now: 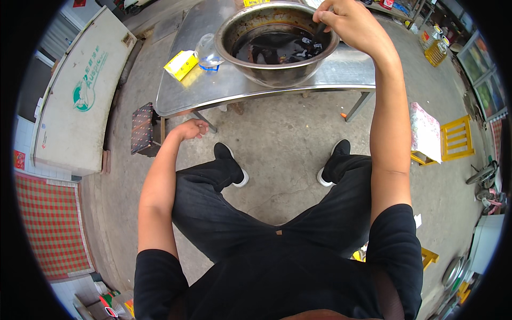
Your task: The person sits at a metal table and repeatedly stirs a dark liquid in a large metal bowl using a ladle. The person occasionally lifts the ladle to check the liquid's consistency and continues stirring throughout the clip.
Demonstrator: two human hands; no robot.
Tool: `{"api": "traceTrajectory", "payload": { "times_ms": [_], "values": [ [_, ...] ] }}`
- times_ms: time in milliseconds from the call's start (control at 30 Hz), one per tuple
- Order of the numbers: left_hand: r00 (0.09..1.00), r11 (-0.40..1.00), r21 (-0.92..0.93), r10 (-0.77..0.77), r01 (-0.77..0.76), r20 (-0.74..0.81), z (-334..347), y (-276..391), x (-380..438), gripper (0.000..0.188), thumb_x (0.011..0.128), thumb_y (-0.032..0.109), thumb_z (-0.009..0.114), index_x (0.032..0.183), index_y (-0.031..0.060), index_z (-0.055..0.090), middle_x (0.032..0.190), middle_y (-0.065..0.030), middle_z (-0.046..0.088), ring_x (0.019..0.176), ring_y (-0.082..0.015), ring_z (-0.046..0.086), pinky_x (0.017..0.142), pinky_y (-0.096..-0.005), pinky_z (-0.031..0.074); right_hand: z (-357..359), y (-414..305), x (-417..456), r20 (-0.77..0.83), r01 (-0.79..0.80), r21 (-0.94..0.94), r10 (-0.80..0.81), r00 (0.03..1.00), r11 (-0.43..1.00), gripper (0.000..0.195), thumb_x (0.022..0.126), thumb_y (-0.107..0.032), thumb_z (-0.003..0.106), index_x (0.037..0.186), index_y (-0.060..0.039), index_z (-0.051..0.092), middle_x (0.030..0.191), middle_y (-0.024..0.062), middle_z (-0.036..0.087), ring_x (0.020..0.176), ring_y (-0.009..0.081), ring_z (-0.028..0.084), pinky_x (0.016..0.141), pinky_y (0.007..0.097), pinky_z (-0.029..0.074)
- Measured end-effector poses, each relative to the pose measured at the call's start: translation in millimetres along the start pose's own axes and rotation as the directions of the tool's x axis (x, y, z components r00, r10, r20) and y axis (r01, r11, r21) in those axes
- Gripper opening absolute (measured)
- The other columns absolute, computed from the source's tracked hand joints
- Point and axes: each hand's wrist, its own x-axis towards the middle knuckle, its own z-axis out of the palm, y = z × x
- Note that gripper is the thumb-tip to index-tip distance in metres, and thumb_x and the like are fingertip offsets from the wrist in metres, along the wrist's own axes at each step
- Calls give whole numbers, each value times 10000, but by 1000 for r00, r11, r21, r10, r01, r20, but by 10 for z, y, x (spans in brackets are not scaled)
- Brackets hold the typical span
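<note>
A large metal basin (276, 74) with dark liquid in it stands on a stainless steel table (188, 94). Above its right rim, my right hand (344, 24) grips the dark handle of a utensil (320, 30), whose lower end is hidden in the liquid. My left hand (193, 129) hangs below the table's front left corner, holding nothing, with its fingers loosely bent. Left of the basin are a clear plastic container (207, 50) and a yellow and white box (181, 65).
A white chest freezer (80, 96) and a patterned stool (143, 128) stand to the left. At right are a cloth-covered seat (426, 132), a yellow chair (458, 138) and oil bottles (436, 52). A table leg (359, 107) reaches the concrete floor.
</note>
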Motion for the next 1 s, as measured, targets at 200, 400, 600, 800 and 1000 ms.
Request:
{"api": "traceTrajectory", "payload": {
  "times_ms": [200, 400, 600, 800, 1000],
  "values": [
    [999, 999, -51, 4, -6, -36, 28, 103, -39, 639, 956, 270, 763, 1544, 27, 702, 1336, -117, 799, 1051, -242, 807, 931, -386, 616, 351, 122, 145, 34, 72, 155, -78, 996, 985, 283, 1085, -215, 698, 1152, 15, 850, 937, 218, 838, 877, 318, 822, 825, 447, 627],
    [999, 998, -66, 5, -8, -35, 25, 118, -69, 641, 955, 255, 769, 1544, 11, 697, 1336, -131, 797, 1048, -247, 804, 937, -383, 625, 576, 319, 294, -101, 138, 27, -135, 986, 990, 278, 1084, -196, 668, 1136, 13, 844, 1029, 287, 822, 1013, 458, 814, 931, 533, 621],
    [999, 998, -66, 9, -12, -45, 22, 124, -94, 611, 963, 241, 769, 1524, 5, 714, 1331, -142, 797, 1049, -258, 806, 941, -382, 643, 360, 310, 220, -118, 4, -166, -24, 993, 986, 317, 1057, -230, 678, 1009, 47, 823, 957, 323, 786, 989, 491, 801, 916, 581, 604],
    [999, 998, -60, 3, -6, -47, 24, 198, -82, 606, 963, 238, 764, 1522, 9, 716, 1309, -135, 802, 1037, -254, 805, 939, -378, 640, -82, 127, 18, -24, -18, -151, 15, 1000, 988, 303, 1015, -202, 698, 943, 67, 816, 840, 272, 784, 816, 366, 803, 775, 482, 621],
    [999, 1000, 1, -31, 31, 4, 1, 21, -61, 631, 1068, 418, 773, 1619, 129, 666, 1362, -90, 798, 1161, -228, 792, 1017, -424, 581, 105, 117, 42, 192, -60, 307, 0, 981, 950, 255, 1104, -145, 658, 1070, 28, 842, 886, 101, 827, 800, 174, 787, 728, 340, 637]
  ]
}}
